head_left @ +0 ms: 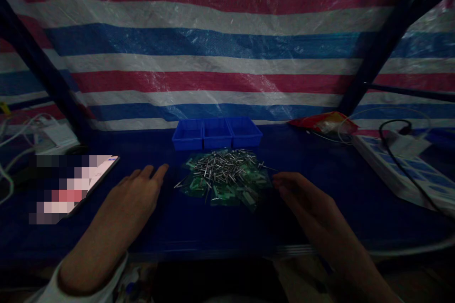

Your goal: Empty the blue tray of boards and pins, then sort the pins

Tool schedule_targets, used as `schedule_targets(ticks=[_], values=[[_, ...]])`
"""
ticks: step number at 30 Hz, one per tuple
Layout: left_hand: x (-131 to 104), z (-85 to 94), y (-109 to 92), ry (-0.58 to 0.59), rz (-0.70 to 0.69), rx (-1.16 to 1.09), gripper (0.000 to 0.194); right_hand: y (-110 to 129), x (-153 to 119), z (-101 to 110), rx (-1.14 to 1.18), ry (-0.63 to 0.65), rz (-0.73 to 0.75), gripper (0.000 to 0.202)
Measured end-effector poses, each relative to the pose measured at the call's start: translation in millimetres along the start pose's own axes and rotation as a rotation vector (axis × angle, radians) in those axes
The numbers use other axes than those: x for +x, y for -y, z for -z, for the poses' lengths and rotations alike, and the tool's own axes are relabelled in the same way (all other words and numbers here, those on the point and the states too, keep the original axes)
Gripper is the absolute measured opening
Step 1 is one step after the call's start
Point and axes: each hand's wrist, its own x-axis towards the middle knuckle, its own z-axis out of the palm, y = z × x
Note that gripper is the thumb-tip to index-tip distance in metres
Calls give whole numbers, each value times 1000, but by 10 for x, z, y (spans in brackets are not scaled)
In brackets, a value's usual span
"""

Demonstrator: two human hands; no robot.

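Observation:
A loose heap of silver blind rivets (222, 166) with thin pins lies at the middle of the blue table. Small clear packets with green contents (223, 195) spread under and around it. To the left of the heap, my left hand (138, 194) rests palm down, its fingers apart and holding nothing. On the other side, my right hand (307, 199) is turned edgewise with its fingers stretched toward the packets. Its fingertips are close to one stray rivet (267, 167), and I see nothing held. Behind the heap stands a blue three-compartment tray (217, 144).
A lit phone-like screen (95, 177), partly pixelated, lies at the left. White chargers and cables (59, 135) sit behind it. A red packet (325, 120) lies at the back right, near a white power strip (398, 175) with a black cord. Striped sheeting hangs behind.

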Motion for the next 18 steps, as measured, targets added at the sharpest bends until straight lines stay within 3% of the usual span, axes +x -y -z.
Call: schedule_targets(ticks=[4,11,18], values=[[-129,-95,-117,3,59,55,44,-1,57,-35,-108,-37,48,22],[-224,-201,-163,-60,121,-83,41,-14,8,-154,-419,-97,202,26],[-234,-234,-183,-52,142,-90,41,8,-63,-222,-564,-36,221,36]])
